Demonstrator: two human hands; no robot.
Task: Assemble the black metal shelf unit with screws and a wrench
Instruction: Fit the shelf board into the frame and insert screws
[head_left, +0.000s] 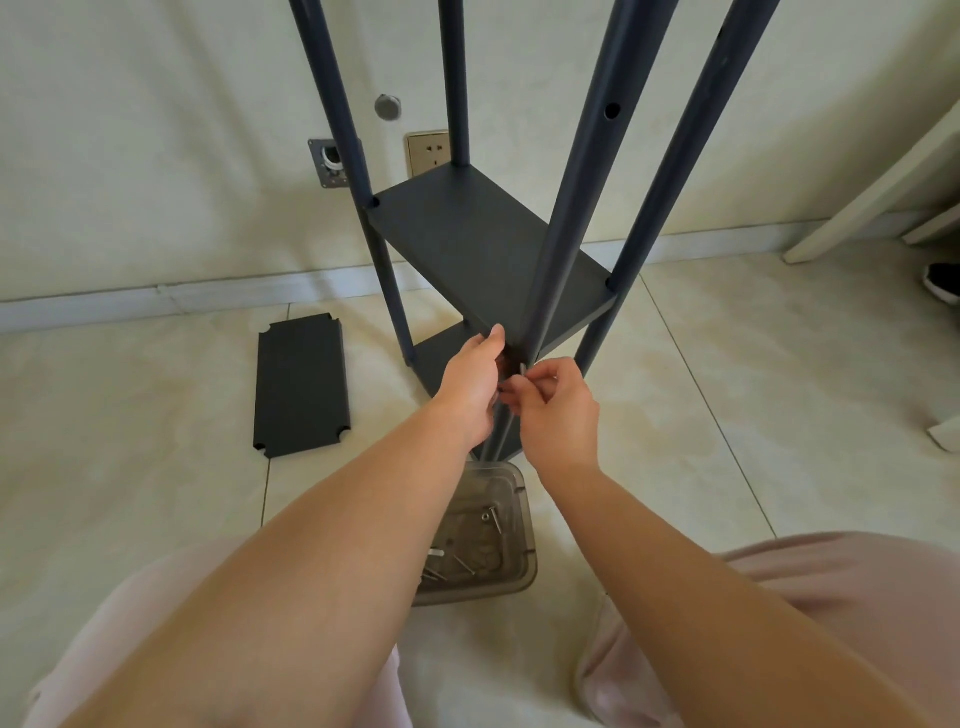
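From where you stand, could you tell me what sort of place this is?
Probably a room in a home: glossy cream floor tiles, a gold-framed wall socket above a pale skirting board, and a black shoe by pale furniture legs.

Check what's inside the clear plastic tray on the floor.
Clear plastic tray: several loose screws and a nut or washer. The left forearm covers its left part, so the contents there are hidden.
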